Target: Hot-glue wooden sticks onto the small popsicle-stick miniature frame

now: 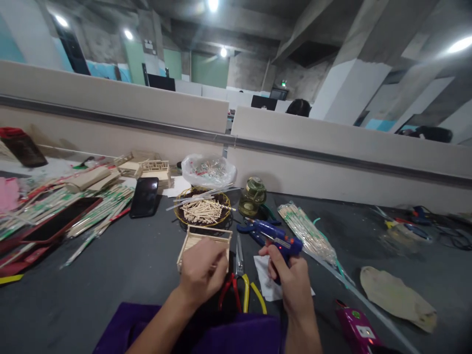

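Observation:
My left hand is closed around the near side of a small frame of glued wooden sticks on the grey table. My right hand grips a blue glue gun, its nozzle pointing left toward the frame. Between my hands lie red and yellow handled pliers and a piece of white paper. Just beyond the frame stands a round dish of short wooden sticks.
A glass jar, a clear plastic bag and a bundle of wrapped chopsticks lie past the hands. A black phone and piled chopsticks fill the left. A pink box sits near right.

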{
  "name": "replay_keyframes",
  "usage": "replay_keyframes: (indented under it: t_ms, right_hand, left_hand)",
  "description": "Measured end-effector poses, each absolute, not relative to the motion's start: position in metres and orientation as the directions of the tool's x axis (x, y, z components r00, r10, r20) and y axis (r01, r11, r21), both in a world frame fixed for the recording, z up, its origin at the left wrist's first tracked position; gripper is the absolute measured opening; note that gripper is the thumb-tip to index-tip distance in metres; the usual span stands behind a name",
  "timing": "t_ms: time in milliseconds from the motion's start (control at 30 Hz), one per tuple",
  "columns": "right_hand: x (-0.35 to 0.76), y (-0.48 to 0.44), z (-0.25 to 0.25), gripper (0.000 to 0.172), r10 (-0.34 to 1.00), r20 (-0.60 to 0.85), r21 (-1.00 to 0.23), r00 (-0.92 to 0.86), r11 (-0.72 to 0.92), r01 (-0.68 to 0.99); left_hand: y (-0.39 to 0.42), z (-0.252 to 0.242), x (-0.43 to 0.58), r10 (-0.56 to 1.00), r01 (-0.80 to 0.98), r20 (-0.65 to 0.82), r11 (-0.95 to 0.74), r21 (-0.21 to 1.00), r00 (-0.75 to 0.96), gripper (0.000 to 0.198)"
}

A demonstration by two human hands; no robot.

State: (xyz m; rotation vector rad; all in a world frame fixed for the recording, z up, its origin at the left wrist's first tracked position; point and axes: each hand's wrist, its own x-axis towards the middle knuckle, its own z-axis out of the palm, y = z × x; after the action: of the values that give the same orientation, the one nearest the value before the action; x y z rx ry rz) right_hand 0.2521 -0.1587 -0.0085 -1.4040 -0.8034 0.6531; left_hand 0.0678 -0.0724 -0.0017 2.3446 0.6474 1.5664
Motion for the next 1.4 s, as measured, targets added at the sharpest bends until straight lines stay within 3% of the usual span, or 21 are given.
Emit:
replay_keyframes:
  t_ms: [67,133,200,300,400,767,967,1067,1133,1200,1267,1400]
  right_hand:
    - [0.252,-0.154,-0.011,0.036,0.755,0.116,-0.989,0.645,0.149,0.003]
    - [0.252,-0.149,-0.014,0.037,0.718,0.096,-0.983,0.689,0.176,-0.046]
    - [0.252,-0.144,-0.016,0.039,0.7,0.061,-0.987,0.712,0.15,-0.062]
    - [0.251,-0.14,-0.02,0.043,0.683,0.05,-0.995,0.728,0.101,-0.027]
    - [0.249,-0.136,-0.023,0.045,0.688,0.052,-0.997,0.724,0.074,0.002]
    - [0.251,-0.127,-0.037,0.048,0.664,0.029,-0.999,0.747,0.053,-0.009]
    - [0.247,-0.124,-0.035,0.049,0.653,-0.005,-1.0,0.757,0.012,-0.017]
    - [0.246,-0.123,-0.034,0.048,0.666,0.002,-1.0,0.746,0.021,-0.017]
    - [0.246,-0.123,-0.034,0.048,0.673,-0.011,-0.999,0.74,0.025,-0.038]
    - [0.246,-0.122,-0.033,0.047,0.669,-0.01,-0.998,0.743,0.042,-0.051]
    - [0.246,-0.122,-0.033,0.047,0.665,-0.008,-0.997,0.747,0.051,-0.056]
    - [0.246,-0.121,-0.031,0.047,0.671,-0.017,-0.996,0.741,0.056,-0.073]
  left_hand:
    - [-0.061,0.003,0.057,0.649,0.235,0.757,-0.749,0.62,0.074,0.015]
    - [-0.042,0.006,0.043,0.818,0.17,0.554,-0.53,0.831,-0.157,0.013]
    - [-0.022,0.006,0.029,0.908,-0.025,0.336,-0.353,0.935,-0.251,0.015]
    - [0.0,0.003,0.014,0.96,-0.27,0.079,-0.154,0.95,-0.268,0.023]
    - [0.007,0.0,0.01,0.965,-0.382,-0.019,-0.086,0.92,-0.263,0.027]
    - [0.001,-0.002,0.018,0.929,-0.414,0.052,-0.212,0.885,-0.366,0.02]
    - [-0.008,0.007,0.025,0.874,-0.231,0.243,-0.362,0.903,-0.421,0.02]
    - [-0.029,0.013,0.037,0.874,0.012,0.413,-0.424,0.905,-0.255,0.013]
    - [-0.049,0.016,0.048,0.871,0.261,0.49,-0.479,0.838,0.029,0.015]
    - [-0.07,0.016,0.061,0.79,0.457,0.526,-0.613,0.645,0.317,0.019]
    - [-0.087,0.013,0.073,0.707,0.543,0.486,-0.707,0.453,0.514,0.019]
    - [-0.101,0.002,0.087,0.668,0.622,0.399,-0.739,0.26,0.628,0.011]
